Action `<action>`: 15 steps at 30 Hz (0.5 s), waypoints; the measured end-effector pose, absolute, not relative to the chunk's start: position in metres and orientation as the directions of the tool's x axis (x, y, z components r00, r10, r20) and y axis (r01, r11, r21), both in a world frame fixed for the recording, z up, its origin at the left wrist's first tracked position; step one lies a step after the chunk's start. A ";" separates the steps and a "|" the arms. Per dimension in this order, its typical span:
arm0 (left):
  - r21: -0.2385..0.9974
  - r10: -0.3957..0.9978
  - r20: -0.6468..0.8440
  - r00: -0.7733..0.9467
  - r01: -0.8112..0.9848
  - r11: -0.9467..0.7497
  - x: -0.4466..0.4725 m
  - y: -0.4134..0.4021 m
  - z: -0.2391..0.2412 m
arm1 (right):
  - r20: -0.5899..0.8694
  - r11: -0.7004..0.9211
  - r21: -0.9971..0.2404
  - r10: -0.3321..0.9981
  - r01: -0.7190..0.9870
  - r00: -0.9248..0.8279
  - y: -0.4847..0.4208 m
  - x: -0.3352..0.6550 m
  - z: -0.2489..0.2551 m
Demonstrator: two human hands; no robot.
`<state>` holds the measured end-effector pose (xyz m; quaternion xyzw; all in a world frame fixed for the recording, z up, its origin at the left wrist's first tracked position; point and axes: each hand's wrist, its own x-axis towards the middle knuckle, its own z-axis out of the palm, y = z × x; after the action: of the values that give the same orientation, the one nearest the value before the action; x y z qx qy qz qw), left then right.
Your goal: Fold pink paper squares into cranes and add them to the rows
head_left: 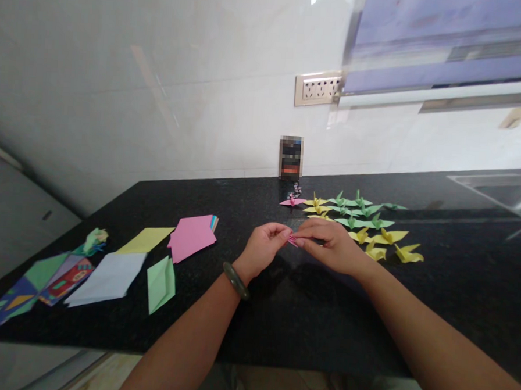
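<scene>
Between both hands, above the black countertop, is a small piece of folded pink paper (292, 240), mostly covered by fingers. My left hand (265, 245) pinches its left side; a dark bangle (235, 281) circles that wrist. From the other side my right hand (329, 243) grips it between thumb and fingers. Just beyond and to the right of my right hand sit rows of folded paper cranes: a pink crane (292, 201), several yellow cranes (408, 253) and several green cranes (351, 222). Some of them are partly hidden behind my right hand.
To the left lie a stack of pink paper (192, 238), a folded green sheet (160, 284), yellow paper (146, 240), white sheets (107, 280) and colourful printed packets (66, 281). A phone-like pixelated object (291, 157) leans on the wall below a socket panel (318, 88).
</scene>
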<state>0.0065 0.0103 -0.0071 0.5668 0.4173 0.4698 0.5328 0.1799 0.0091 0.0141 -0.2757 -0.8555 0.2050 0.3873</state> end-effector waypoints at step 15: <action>0.995 0.932 0.081 0.353 0.028 -0.097 0.008 0.005 -0.004 | 0.619 0.753 -0.519 0.658 0.405 -0.430 0.010 0.177 0.011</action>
<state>0.0084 0.0048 -0.0038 0.6144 0.3909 0.4133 0.5467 0.1766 0.0102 0.0105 -0.3191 -0.8325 0.1478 0.4282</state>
